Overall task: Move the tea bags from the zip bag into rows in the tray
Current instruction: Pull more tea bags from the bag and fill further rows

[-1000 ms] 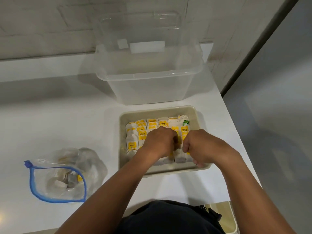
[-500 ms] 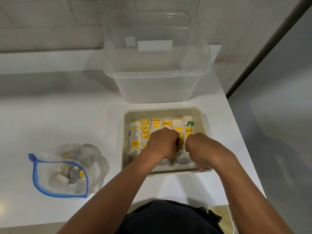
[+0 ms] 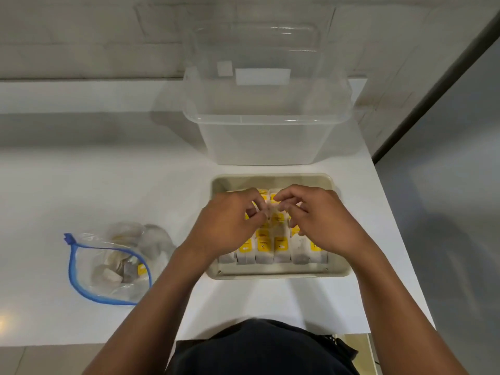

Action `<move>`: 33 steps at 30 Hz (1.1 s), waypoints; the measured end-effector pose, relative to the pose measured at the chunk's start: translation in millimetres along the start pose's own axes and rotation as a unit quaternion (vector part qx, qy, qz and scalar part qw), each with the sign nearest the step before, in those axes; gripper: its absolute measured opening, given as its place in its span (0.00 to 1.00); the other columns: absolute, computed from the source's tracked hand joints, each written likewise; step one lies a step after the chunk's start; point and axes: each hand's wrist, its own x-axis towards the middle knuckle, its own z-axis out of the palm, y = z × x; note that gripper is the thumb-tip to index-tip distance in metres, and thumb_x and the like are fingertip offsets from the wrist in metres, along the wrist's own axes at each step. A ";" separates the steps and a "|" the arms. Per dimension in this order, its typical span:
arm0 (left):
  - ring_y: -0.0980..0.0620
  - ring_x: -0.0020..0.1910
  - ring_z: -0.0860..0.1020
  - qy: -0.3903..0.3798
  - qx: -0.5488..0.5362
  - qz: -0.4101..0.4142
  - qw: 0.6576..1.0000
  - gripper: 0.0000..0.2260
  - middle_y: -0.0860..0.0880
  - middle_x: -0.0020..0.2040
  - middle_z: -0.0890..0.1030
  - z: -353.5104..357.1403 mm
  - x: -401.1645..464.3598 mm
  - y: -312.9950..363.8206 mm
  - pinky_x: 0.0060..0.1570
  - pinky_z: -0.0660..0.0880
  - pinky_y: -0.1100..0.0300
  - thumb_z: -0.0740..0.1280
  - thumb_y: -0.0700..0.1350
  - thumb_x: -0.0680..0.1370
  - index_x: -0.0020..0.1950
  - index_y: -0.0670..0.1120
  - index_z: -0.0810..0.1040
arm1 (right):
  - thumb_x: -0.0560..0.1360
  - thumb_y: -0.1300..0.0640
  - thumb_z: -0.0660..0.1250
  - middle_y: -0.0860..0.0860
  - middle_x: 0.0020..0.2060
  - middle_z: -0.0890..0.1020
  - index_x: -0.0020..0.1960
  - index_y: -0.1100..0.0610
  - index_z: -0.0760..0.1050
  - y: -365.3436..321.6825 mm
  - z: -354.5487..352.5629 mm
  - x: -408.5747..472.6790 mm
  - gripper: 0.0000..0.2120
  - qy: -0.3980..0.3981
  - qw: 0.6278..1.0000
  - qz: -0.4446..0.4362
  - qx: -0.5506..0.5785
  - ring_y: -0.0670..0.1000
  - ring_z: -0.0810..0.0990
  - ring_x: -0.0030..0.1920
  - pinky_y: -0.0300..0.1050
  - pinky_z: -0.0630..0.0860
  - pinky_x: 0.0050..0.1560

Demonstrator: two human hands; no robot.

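"Two hands over the tray [image 3: 273,274], then. What are they doing?"

"Both pinch at something small and pale between the fingertips, above the far rows. The left hand [image 3: 230,226] and the right hand [image 3: 322,220] meet there with curled fingers. I take it for a single tea bag, but it is blurred."

"How should it go in?"

"Upright, yellow tag facing like its neighbours, slid into the gap without knocking the packed tea bags [image 3: 270,247] askew. One hand could steady the row while the other seats it."

"And what remains?"

"A few lie loose in the zip bag [image 3: 113,266], open on the counter [image 3: 81,185], well left of the tray."
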 end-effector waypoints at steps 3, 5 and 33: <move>0.55 0.30 0.76 0.030 -0.059 0.004 0.998 0.03 0.60 0.38 0.81 -30.0 -28.7 -4.0 0.37 0.74 0.59 0.70 0.55 0.77 0.46 0.58 0.79 | 0.79 0.62 0.66 0.45 0.42 0.85 0.52 0.49 0.82 -22.1 12.5 -4.9 0.10 -0.015 0.993 -0.026 0.118 0.48 0.83 0.36 0.49 0.82 0.38; 0.52 0.32 0.77 0.055 -0.074 -0.008 0.996 0.02 0.60 0.39 0.81 -47.0 -48.8 -9.4 0.37 0.72 0.62 0.71 0.52 0.77 0.46 0.57 0.79 | 0.78 0.62 0.67 0.49 0.42 0.85 0.51 0.51 0.82 -39.6 24.2 -7.5 0.09 -0.029 0.984 -0.041 0.174 0.49 0.82 0.36 0.51 0.81 0.38; 0.49 0.49 0.70 0.333 -0.062 -0.252 0.907 0.26 0.50 0.54 0.68 -47.9 -172.7 -184.4 0.46 0.69 0.57 0.77 0.53 0.70 0.58 0.46 0.67 | 0.76 0.66 0.58 0.53 0.55 0.80 0.59 0.58 0.77 -126.6 269.9 -13.1 0.15 -0.153 0.956 -0.146 -0.204 0.56 0.79 0.54 0.48 0.77 0.54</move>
